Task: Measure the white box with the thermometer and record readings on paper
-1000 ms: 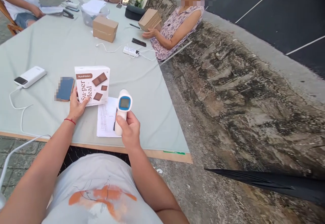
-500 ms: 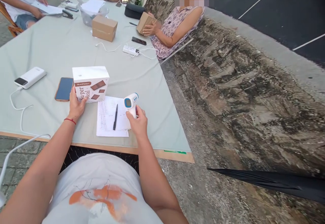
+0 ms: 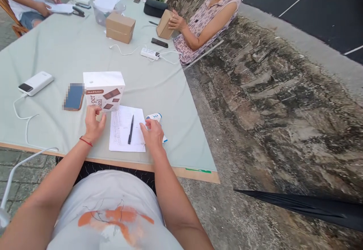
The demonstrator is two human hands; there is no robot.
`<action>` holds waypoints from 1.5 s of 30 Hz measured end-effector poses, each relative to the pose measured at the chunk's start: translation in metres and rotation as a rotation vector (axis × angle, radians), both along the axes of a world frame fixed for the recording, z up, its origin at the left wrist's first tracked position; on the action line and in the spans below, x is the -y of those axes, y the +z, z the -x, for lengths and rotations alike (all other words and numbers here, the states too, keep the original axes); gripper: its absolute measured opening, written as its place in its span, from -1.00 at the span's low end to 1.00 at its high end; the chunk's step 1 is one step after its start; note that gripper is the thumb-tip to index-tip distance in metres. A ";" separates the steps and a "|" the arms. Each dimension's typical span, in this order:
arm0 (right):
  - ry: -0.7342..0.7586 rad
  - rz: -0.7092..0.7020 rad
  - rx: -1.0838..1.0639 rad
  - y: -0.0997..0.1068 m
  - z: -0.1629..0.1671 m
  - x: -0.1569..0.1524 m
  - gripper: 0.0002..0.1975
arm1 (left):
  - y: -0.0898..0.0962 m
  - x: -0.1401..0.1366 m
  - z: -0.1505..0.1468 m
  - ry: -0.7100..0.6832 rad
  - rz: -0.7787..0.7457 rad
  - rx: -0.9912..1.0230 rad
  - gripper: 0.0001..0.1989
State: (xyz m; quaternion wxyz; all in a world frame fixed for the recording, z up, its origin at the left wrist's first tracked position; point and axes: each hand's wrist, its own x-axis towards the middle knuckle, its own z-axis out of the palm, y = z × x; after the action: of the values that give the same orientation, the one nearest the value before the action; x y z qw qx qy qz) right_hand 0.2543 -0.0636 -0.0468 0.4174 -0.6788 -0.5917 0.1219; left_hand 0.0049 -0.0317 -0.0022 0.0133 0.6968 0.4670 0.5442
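Head view, all places taken from the white box.

White box (image 3: 106, 91), printed "NutriMotion": upright on the desk (image 3: 56, 61), its base seemingly steady enough to need little support; printed face turned toward the wearer, so the lettering can be read.

Left hand (image 3: 95, 127): at the lower front of the white box; fingers bent, thumb apart from them, not clamped. Contact with the cardboard cannot be told; the position would suit steadying.

Right hand (image 3: 154, 134): right of the white box and nearer the wearer; thumb standing apart from the fingers, no firm hold visible.

Thermometer (image 3: 155, 116): right of the white box, lying on the desk partly hidden under the right hand; probably laid flat because its shape would tip if stood.

Papers (image 3: 119, 138): just in front of the white box, toward the wearer, with a black pen (image 3: 131, 129) across them, probably for ready reach.

Phone (image 3: 74, 97): just left of the white box.

Power bank (image 3: 36, 83): farther left, cable attached.

Cardboard box (image 3: 120, 27): well beyond the white box.
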 end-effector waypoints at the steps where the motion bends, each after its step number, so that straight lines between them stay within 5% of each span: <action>1: 0.058 0.041 -0.032 0.002 0.008 -0.003 -0.70 | -0.002 0.005 -0.006 -0.054 0.035 -0.077 -0.93; 5: 0.134 0.186 -0.011 0.005 0.029 -0.012 -0.59 | -0.016 0.014 -0.020 -0.145 0.297 -0.373 -0.91; 9: 0.213 0.121 -0.140 0.000 0.031 -0.014 -0.58 | -0.022 0.014 -0.022 -0.143 0.436 -0.513 -0.84; 14: 0.268 -0.032 -0.462 -0.009 0.028 -0.014 -0.57 | -0.020 0.014 -0.023 -0.113 0.454 -0.561 -0.79; 19: 0.204 -0.094 -0.566 -0.006 0.037 -0.005 -0.59 | -0.017 0.015 -0.025 -0.109 0.495 -0.567 -0.77; 23: 0.325 -0.085 -0.662 -0.001 0.046 0.001 -0.53 | -0.014 0.016 -0.025 -0.097 0.526 -0.591 -0.75; 33: 0.204 0.086 -0.667 -0.007 0.057 -0.004 -0.72 | -0.014 0.016 -0.025 -0.095 0.528 -0.614 -0.74; 45: 0.236 0.096 -0.579 -0.008 0.061 -0.003 -0.71 | -0.015 0.016 -0.026 -0.109 0.500 -0.610 -0.77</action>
State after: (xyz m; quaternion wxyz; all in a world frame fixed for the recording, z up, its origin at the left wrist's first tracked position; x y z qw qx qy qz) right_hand 0.1934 -0.0605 -0.0551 0.5188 -0.5614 -0.5165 0.3858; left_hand 0.0305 -0.0477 -0.0176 0.0717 0.8255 0.5300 0.1802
